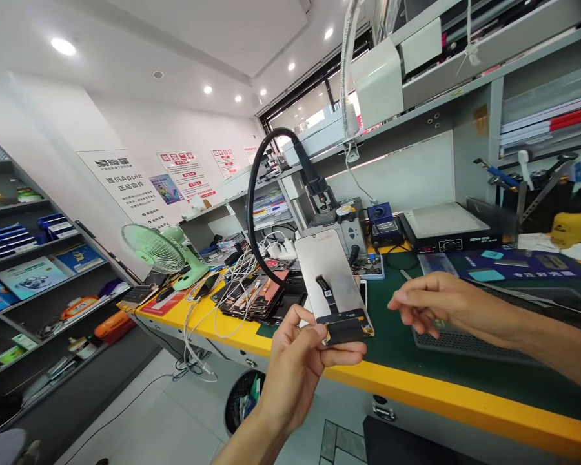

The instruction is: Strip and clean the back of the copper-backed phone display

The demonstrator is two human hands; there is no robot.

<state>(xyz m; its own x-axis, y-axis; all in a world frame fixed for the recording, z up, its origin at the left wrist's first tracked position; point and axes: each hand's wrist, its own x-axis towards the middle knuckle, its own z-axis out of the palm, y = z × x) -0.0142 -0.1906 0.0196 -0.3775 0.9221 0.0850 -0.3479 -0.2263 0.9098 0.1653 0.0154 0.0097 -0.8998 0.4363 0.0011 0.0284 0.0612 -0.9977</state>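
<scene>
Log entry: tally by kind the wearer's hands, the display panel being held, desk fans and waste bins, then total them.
Hands: 2, the left hand and the right hand
Held display panel: 1
Green desk fan: 1
Waste bin: 1
Total: 5

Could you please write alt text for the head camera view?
A left hand holds a flat, silvery phone screen with a black ribbon cable at a yellow-edged green workbench; the right hand hovers nearby.
</scene>
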